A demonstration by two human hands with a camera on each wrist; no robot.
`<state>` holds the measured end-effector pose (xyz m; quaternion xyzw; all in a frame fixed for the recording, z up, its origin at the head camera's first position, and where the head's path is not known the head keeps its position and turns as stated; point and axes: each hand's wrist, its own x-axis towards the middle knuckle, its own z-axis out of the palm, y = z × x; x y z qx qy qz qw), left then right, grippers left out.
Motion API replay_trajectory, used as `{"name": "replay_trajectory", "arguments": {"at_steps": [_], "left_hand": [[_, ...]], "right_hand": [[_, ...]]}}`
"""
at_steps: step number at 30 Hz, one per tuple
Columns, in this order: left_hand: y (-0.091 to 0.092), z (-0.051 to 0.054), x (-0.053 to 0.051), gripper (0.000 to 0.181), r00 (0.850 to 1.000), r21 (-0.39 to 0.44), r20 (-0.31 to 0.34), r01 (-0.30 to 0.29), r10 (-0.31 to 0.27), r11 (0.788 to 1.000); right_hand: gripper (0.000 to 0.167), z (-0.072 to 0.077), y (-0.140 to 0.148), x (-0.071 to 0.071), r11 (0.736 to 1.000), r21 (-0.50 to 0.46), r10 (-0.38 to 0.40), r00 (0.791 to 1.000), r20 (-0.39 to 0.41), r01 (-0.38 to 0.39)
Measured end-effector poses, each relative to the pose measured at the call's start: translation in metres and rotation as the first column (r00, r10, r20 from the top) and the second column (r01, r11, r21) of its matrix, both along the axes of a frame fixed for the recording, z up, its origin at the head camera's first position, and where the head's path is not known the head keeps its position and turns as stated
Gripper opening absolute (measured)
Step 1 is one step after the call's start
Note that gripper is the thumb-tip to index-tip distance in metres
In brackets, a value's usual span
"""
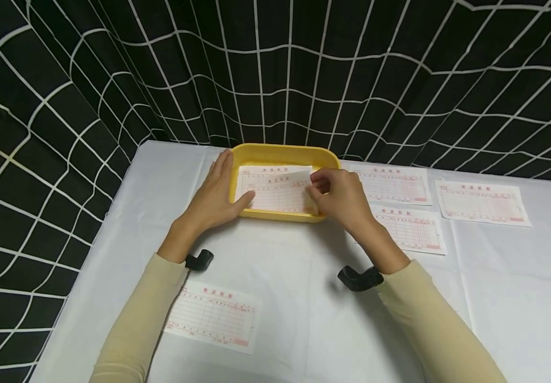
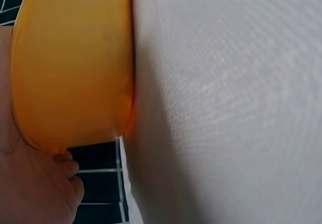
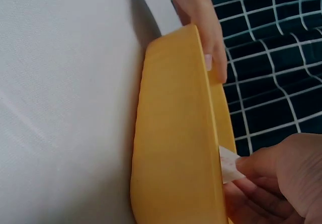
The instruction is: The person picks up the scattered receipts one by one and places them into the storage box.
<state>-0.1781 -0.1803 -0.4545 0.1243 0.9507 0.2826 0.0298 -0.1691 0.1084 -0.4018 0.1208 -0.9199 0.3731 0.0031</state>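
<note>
Pinching the right end of a thin white paper slip printed with a red form [image 1: 282, 192], the right hand [image 1: 344, 197] works inside the yellow, round-cornered plastic tray [image 1: 280, 215], its fingers bunched narrow on that edge. The left hand [image 1: 214, 196] lies along the tray's left end, fingers extended and thumb spread wide over the near rim, steadying it, it seems. The held slip lies within the tray, over another red-printed white slip [image 1: 249, 175]; how many sheets are beneath, I cannot tell. Right of the tray lie three more red-printed slips [image 1: 390, 183] on the smooth white tablecloth [image 1: 294, 298] — the closest partly hidden by the right hand — and one more [image 1: 213, 316] sits on the wearer's side of the tray, beside the left forearm. Such thin paper could crease if the pinch bends it against the right wall, or the sheet below might ride up with it through cling; were the left hand to ease off, a knock from the right could skid the tray across the cloth.
</note>
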Motion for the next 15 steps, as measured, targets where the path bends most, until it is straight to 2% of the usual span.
{"name": "replay_trajectory", "arguments": {"at_steps": [9, 12, 15], "left_hand": [[0.001, 0.002, 0.000, 0.105, 1.000, 0.009, -0.006, 0.006, -0.006, 1.000], [0.002, 0.001, 0.000, 0.105, 1.000, 0.012, -0.007, 0.006, -0.006, 1.000], [0.003, 0.001, 0.000, 0.105, 1.000, 0.014, -0.008, 0.009, -0.009, 1.000]], "right_hand": [[0.027, 0.007, 0.003, 0.016, 0.998, 0.052, -0.031, 0.993, -0.113, 0.037], [0.025, 0.012, 0.007, 0.024, 0.998, 0.031, -0.042, 0.990, -0.132, 0.046], [0.025, 0.016, 0.009, 0.034, 0.999, -0.021, -0.040, 0.992, -0.116, 0.038]]}}
